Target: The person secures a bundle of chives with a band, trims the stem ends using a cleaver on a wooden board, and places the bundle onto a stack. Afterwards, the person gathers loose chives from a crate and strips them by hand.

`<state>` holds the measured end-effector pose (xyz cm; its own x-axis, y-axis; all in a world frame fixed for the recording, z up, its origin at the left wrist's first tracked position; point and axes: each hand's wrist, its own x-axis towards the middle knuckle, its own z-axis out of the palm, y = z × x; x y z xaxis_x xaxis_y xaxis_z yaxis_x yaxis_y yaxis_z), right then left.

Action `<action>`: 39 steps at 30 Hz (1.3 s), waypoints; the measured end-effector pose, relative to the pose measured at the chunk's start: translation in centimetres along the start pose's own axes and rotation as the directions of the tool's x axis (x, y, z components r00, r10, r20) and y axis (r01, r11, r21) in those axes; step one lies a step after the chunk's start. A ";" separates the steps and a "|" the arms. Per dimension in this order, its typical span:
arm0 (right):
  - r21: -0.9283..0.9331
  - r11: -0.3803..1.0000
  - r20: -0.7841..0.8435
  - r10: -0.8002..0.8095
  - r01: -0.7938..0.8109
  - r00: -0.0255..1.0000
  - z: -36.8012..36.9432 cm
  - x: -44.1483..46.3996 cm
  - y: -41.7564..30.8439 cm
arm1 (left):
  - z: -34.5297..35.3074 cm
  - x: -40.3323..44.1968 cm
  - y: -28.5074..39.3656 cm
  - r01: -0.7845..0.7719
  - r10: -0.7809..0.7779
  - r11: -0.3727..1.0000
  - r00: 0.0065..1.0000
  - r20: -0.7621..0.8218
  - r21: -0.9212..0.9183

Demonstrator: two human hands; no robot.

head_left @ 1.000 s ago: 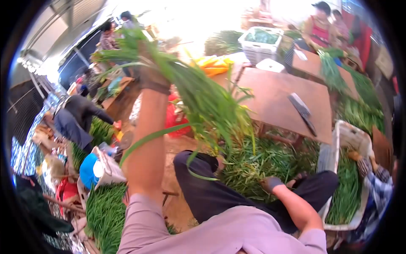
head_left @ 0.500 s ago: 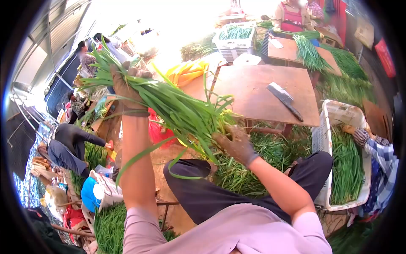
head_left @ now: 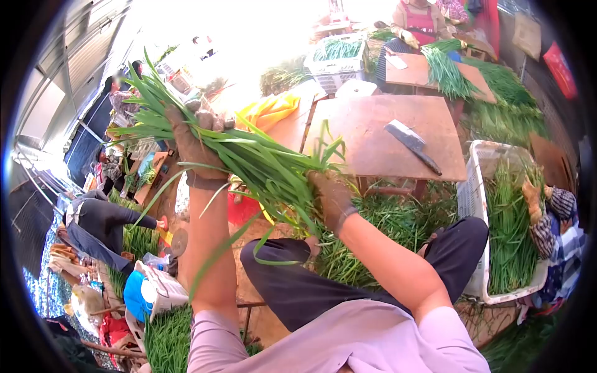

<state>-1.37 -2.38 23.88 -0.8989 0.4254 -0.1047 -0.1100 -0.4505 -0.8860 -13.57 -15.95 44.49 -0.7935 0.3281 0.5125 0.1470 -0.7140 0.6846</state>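
Observation:
My left hand (head_left: 198, 146), in a brown, soiled glove, is wrapped round a thick bunch of garlic chives (head_left: 258, 165) and holds it up slantwise above my lap. The leafy tips fan out past the hand at upper left, and a few long leaves hang loose below. At the other end of the bunch, my gloved right hand (head_left: 334, 198) is closed on the stalks, its fingertips partly hidden. Beyond the bunch is a wooden board (head_left: 367, 127), on which a cleaver (head_left: 407, 140) lies.
Loose green leaves (head_left: 367, 242) cover the floor by my legs. At right, a co-worker's gloved hand (head_left: 533, 199) reaches into a white crate (head_left: 482, 292) of chives. Another person (head_left: 420, 25) works at a board (head_left: 407, 71) at the back. A yellow cloth (head_left: 267, 110) lies near the board.
My right hand has moved left and up, and its fingers have closed on the stalks. The left hand keeps its hold. At right, the co-worker's hand has shifted over the crate.

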 end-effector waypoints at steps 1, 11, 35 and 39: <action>0.258 0.945 0.007 0.205 -0.200 0.979 0.2 0.4 -0.3 | 0.0 0.0 0.0 0.005 -0.005 1.000 1.000 0.004 -0.004; -0.577 0.816 -0.255 -0.170 -0.009 0.952 -14.7 0.0 10.3 | -3.7 2.1 0.6 -0.064 0.064 0.998 0.998 -0.023 -0.021; -0.692 0.122 0.450 -0.697 0.711 0.558 -2.6 -5.9 -3.9 | -1.9 4.0 2.4 -0.136 0.176 0.977 0.950 -0.257 0.166; -0.699 0.069 0.629 -0.413 0.711 0.658 -3.3 -5.0 -6.7 | -0.7 3.0 1.7 -0.137 0.196 0.963 0.947 -0.256 0.231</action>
<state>5.30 1.11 28.84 -0.8131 -0.0272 0.5815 -0.3504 0.8205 -0.4516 -16.12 -16.59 46.80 -0.8736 0.0125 0.4865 0.3865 -0.5895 0.7093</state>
